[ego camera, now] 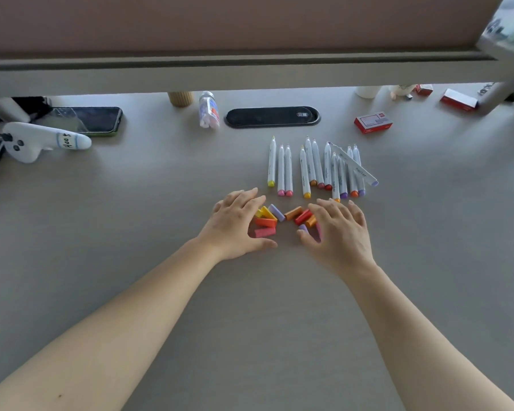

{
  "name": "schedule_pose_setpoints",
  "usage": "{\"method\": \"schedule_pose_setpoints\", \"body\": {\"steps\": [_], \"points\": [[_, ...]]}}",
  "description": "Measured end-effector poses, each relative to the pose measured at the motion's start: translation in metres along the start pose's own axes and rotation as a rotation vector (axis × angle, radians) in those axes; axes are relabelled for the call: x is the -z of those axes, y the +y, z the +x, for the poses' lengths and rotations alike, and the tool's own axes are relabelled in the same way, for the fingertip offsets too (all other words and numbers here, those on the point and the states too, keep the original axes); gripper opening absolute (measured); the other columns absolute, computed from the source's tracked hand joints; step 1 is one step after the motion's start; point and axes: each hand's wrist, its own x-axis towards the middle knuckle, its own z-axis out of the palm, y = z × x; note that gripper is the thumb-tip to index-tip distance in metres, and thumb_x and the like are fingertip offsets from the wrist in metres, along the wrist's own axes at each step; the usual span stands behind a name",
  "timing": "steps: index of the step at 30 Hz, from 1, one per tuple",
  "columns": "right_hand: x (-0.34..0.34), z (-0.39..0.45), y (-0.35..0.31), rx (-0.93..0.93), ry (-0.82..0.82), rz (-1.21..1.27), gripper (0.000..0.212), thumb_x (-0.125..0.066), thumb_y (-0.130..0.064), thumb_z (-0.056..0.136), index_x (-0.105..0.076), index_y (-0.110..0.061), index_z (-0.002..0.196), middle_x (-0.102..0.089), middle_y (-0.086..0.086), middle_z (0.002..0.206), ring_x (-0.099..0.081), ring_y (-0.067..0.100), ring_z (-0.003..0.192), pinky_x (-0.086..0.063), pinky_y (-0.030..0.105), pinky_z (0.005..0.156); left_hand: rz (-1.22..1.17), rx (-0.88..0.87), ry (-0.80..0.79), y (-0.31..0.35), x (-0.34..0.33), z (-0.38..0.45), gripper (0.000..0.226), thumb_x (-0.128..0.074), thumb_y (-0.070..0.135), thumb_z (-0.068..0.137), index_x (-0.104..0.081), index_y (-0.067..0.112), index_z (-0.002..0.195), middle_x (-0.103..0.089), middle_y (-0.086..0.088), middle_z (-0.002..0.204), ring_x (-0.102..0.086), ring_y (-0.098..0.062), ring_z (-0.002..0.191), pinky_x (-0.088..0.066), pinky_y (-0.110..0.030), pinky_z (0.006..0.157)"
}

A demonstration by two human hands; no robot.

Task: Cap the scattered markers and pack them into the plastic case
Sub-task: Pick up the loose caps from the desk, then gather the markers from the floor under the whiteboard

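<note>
Several uncapped white markers [318, 169] lie side by side on the grey desk, tips pointing away, coloured ends toward me. One marker [357, 168] lies slanted across the right end of the row. Just below them sits a heap of loose caps [282, 219] in yellow, orange, red, pink and lilac. My left hand [238, 225] rests flat at the heap's left side, fingers spread over the yellow and orange caps. My right hand [339, 229] lies at the right side, fingers straight, touching the red, orange and lilac caps. No plastic case is in view.
A phone [86, 120] and a white game controller [39, 140] lie at the far left. A small bottle [209, 111], a black oval cable cover [272, 116] and red boxes [373, 122] sit at the back. A shelf edge [250, 71] overhangs the rear.
</note>
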Motion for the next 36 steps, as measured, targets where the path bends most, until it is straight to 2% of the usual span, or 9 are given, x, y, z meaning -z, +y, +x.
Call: {"method": "schedule_pose_setpoints", "body": {"steps": [4, 8, 11, 20, 27, 32, 36], "points": [[0.022, 0.005, -0.013, 0.042, 0.008, -0.017, 0.048, -0.045, -0.034, 0.092, -0.04, -0.018, 0.137, -0.037, -0.001, 0.146, -0.026, 0.015, 0.138, -0.008, 0.031, 0.115, 0.061, 0.061, -0.008, -0.009, 0.026, -0.016, 0.079, -0.052, 0.053, 0.083, -0.018, 0.019, 0.145, -0.006, 0.002, 0.156, -0.007, -0.016, 0.143, -0.009, -0.033, 0.115], [0.049, 0.017, -0.048, 0.155, -0.058, -0.036, 0.04, -0.042, -0.032, 0.094, -0.044, -0.018, 0.132, -0.041, -0.003, 0.141, -0.033, 0.017, 0.133, -0.02, 0.026, 0.108, 0.148, 0.14, 0.03, -0.029, 0.065, -0.046, 0.07, -0.05, 0.049, 0.087, -0.023, 0.019, 0.144, -0.008, 0.002, 0.156, -0.014, -0.015, 0.142, -0.015, -0.031, 0.113], [0.065, 0.023, -0.09, 0.26, -0.089, -0.038, 0.038, -0.042, -0.03, 0.094, -0.045, -0.016, 0.128, -0.045, 0.0, 0.136, -0.038, 0.02, 0.129, -0.026, 0.027, 0.104, 0.192, 0.225, 0.063, -0.049, 0.095, -0.083, 0.068, -0.047, 0.049, 0.088, -0.024, 0.019, 0.144, -0.012, 0.002, 0.155, -0.015, -0.015, 0.142, -0.015, -0.03, 0.113], [0.081, -0.01, -0.244, 0.507, -0.128, -0.055, 0.04, -0.039, -0.028, 0.093, -0.045, -0.015, 0.131, -0.044, 0.002, 0.138, -0.038, 0.021, 0.128, -0.028, 0.028, 0.103, 0.241, 0.542, 0.144, -0.113, 0.147, -0.254, 0.064, -0.043, 0.049, 0.09, -0.024, 0.019, 0.143, -0.018, 0.0, 0.154, -0.018, -0.018, 0.141, -0.015, -0.033, 0.114], [0.066, -0.084, -0.383, 0.796, -0.126, -0.07, 0.043, -0.04, -0.03, 0.094, -0.04, -0.017, 0.135, -0.045, 0.003, 0.139, -0.038, 0.021, 0.13, -0.026, 0.028, 0.105, 0.161, 0.837, 0.25, -0.15, 0.137, -0.426, 0.06, -0.045, 0.049, 0.089, -0.035, 0.016, 0.138, -0.035, -0.003, 0.145, -0.033, -0.019, 0.134, -0.026, -0.032, 0.107], [0.043, -0.161, -0.486, 1.054, -0.211, -0.08, 0.044, -0.042, -0.033, 0.094, -0.042, -0.015, 0.134, -0.047, 0.007, 0.136, -0.04, 0.025, 0.128, -0.03, 0.033, 0.103, 0.04, 1.115, 0.308, -0.16, 0.105, -0.549, 0.062, -0.049, 0.048, 0.088, -0.034, 0.015, 0.138, -0.033, -0.005, 0.146, -0.031, -0.021, 0.135, -0.027, -0.033, 0.11], [0.02, -0.219, -0.544, 1.29, -0.289, -0.113, 0.044, -0.041, -0.033, 0.094, -0.042, -0.016, 0.134, -0.046, 0.005, 0.138, -0.041, 0.025, 0.127, -0.031, 0.034, 0.104, -0.064, 1.33, 0.357, -0.151, 0.07, -0.627, 0.06, -0.049, 0.047, 0.088, -0.037, 0.014, 0.137, -0.036, -0.005, 0.145, -0.032, -0.022, 0.134, -0.027, -0.034, 0.11]]}}
